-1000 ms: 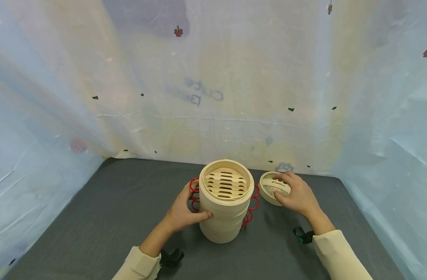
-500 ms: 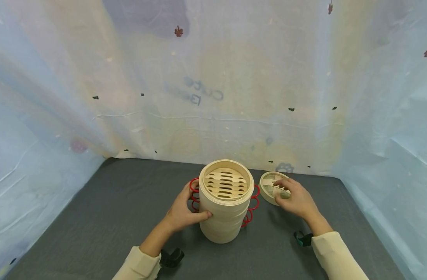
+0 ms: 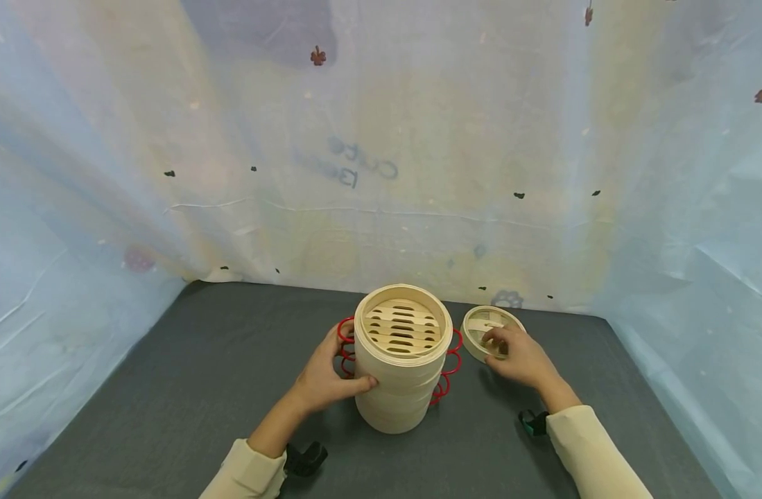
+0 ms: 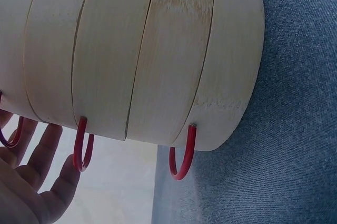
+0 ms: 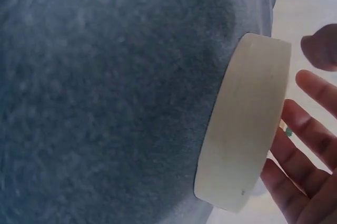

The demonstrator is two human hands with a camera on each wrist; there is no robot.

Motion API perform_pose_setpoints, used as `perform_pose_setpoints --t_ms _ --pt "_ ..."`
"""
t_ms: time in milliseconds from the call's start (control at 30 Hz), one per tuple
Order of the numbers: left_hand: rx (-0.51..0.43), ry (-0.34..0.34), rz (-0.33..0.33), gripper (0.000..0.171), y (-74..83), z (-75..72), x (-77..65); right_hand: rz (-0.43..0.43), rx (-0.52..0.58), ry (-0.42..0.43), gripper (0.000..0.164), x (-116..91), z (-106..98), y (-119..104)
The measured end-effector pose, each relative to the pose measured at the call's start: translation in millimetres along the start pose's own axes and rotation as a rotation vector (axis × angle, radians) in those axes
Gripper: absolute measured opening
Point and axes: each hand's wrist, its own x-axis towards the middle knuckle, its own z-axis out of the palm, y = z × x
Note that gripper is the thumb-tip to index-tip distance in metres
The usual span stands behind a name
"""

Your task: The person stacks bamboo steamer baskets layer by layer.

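A tall stack of pale bamboo steamer baskets [image 3: 401, 388] stands upright on the dark cloth in the head view. The slatted floor of the topmost basket shows from above. Red ring handles [image 4: 184, 153] stick out along its sides. My left hand [image 3: 327, 374] holds the stack's left side, thumb across the front and fingers by the rings, partly hidden. Right of the stack lies a shallow round bamboo piece [image 3: 480, 326] with a flat strip across it, like a steamer lid. Over its near right part hovers my right hand [image 3: 521, 357], fingers bent loosely, thumb apart.
Dark grey cloth [image 3: 187, 388] covers the table around the stack. A pale printed sheet [image 3: 381, 138] hangs behind and along both sides. Each wrist carries a black strap [image 3: 306, 459].
My right hand has shifted slightly left and down over the bamboo piece, fingers bending lower into it. My left hand and the stack stay put.
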Motion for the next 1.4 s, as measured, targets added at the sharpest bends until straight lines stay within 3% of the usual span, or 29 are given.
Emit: perform_pose_setpoints --t_ms 267,633,900,1400 --pt "-0.01 0.0 -0.003 0.08 3.5 0.3 -0.2 0.014 -0.023 -0.004 0.016 0.8 2.9 -2.5" --pt "0.002 0.004 -0.012 0.08 4.3 1.4 -1.6 0.047 -0.049 -0.017 0.021 0.7 6.2 -2.0" --pt "0.009 0.01 -0.004 0.08 4.3 1.4 -2.5 0.052 -0.106 0.039 0.02 1.3 7.0 -6.4" --pt "-0.008 -0.002 -0.013 0.079 1.3 2.8 -1.5 0.072 -0.141 0.079 0.022 1.9 -9.6 -23.4"
